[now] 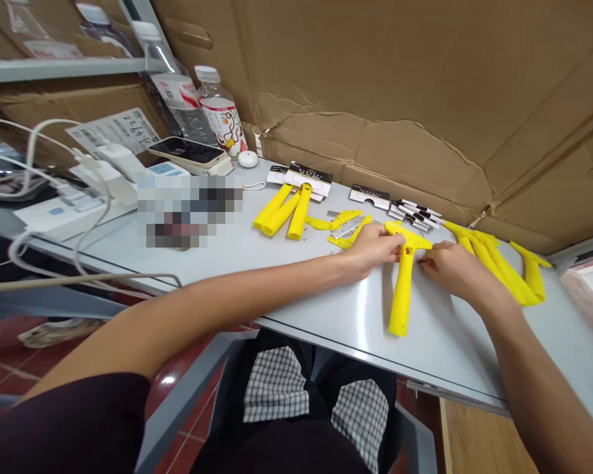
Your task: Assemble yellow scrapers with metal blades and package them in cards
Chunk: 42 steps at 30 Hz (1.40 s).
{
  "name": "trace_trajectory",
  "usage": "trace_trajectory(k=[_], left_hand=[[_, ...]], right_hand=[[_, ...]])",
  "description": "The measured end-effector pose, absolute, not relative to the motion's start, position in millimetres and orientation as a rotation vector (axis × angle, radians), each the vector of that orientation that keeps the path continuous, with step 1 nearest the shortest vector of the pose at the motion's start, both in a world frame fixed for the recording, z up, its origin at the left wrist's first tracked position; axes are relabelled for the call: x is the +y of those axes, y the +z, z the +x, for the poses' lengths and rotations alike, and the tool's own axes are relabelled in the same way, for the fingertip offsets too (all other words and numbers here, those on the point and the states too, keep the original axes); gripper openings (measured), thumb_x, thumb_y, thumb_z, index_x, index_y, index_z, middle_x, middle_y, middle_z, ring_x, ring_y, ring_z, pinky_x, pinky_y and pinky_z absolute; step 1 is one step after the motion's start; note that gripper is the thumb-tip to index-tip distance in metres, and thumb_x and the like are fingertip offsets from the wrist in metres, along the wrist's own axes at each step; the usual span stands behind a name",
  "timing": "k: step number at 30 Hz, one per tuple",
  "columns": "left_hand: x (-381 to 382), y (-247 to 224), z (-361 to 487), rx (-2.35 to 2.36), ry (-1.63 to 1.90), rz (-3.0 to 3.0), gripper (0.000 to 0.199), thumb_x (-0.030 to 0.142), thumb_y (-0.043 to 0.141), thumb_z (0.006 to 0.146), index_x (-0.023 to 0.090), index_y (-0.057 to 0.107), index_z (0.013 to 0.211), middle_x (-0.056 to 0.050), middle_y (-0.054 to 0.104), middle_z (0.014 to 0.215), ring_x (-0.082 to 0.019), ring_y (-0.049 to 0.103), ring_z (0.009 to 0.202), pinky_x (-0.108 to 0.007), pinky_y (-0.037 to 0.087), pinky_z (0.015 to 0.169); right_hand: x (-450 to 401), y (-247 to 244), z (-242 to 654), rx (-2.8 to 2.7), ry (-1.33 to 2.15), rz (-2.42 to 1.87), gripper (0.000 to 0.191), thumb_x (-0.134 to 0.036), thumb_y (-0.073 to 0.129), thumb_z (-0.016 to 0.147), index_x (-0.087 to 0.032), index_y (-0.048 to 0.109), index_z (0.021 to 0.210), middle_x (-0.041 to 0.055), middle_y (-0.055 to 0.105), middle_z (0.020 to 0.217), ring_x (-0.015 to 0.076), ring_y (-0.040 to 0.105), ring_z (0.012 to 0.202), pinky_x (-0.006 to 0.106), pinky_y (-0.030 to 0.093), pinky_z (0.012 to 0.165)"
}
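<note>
A yellow T-shaped scraper (402,289) stands out over the front part of the table, its tapered handle pointing towards me. The fingers of my left hand (370,250) are closed on the left side of its head. At the head's right end, my right hand (447,266) has its thumb and fingertips pressed together; the grip itself is partly hidden. Just beyond my left hand lie loose yellow scraper head pieces (346,217), with a metal blade (346,228) and several tiny screws. More yellow scrapers (504,263) rest to the right of my right hand.
Several yellow handles (279,220) lie left of centre beside printed cards (309,178); more folded cards (415,214) are at the back. A phone (190,151), bottles (222,112) and white cables (103,191) crowd the left. Cardboard (375,85) walls the back.
</note>
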<state>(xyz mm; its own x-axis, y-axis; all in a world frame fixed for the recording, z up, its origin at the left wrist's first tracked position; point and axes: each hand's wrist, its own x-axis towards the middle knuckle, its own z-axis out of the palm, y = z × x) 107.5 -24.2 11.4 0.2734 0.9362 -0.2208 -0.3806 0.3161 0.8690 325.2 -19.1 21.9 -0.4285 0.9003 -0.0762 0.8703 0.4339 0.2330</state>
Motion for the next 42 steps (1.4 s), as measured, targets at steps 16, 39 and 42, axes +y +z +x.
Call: trace_trajectory(k=[16,39,42], left_hand=[[-23,2,77,0.819,1.08,0.848,0.017,-0.001,0.07,0.095,0.01,0.073,0.082,-0.012,0.082,0.089,-0.017,0.077,0.078,-0.039,0.066,0.088],[33,22,139,0.651,1.045,0.929,0.021,0.001,0.067,0.099,0.01,0.068,0.081,-0.012,0.079,0.081,-0.018,0.078,0.077,-0.042,0.063,0.095],[35,23,135,0.657,1.036,0.938,0.02,0.0,0.066,0.099,0.009,0.069,0.082,-0.012,0.079,0.081,-0.018,0.078,0.076,-0.041,0.064,0.092]], right_hand=[[-20,24,330,2.675,-0.022,1.564,0.031,-0.025,0.057,0.102,-0.02,0.086,0.112,0.0112,0.083,0.113,0.0316,0.077,0.102,0.043,0.06,0.089],[-20,31,329,2.658,-0.132,1.579,0.033,-0.011,0.06,0.095,-0.025,0.089,0.105,0.0057,0.086,0.106,0.0281,0.079,0.092,0.038,0.061,0.08],[-22,34,327,2.642,-0.197,1.599,0.034,-0.01,0.059,0.096,-0.024,0.087,0.11,0.0051,0.086,0.111,0.0289,0.079,0.098,0.041,0.061,0.087]])
